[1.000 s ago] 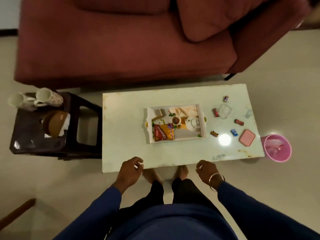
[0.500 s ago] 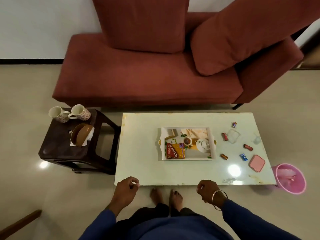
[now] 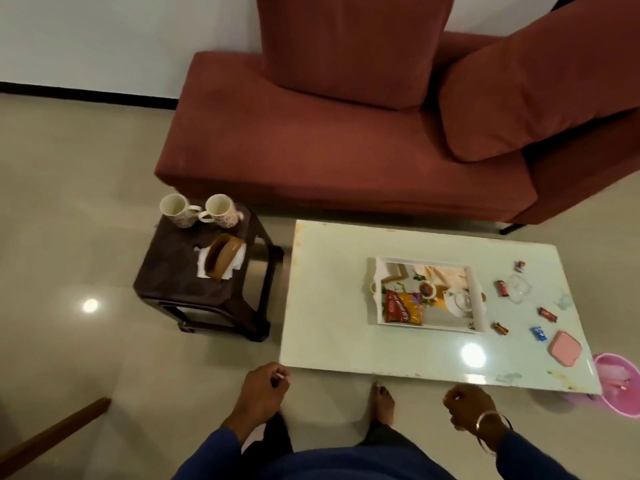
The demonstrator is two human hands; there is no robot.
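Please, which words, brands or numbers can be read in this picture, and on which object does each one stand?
"ALOO BHUJIA": along the near edge of the red and orange snack packet in the white rectangular tray; the letters after it are blurred.
Red logo on the same packet: blurred, not readable.
Small sweet wrappers on the pale glossy table: printing too small to read.

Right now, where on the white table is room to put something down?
The table is bare from its left edge to the tray, and in the strip before the tray. Its right end is crowded with wrapped candies and a pink box.
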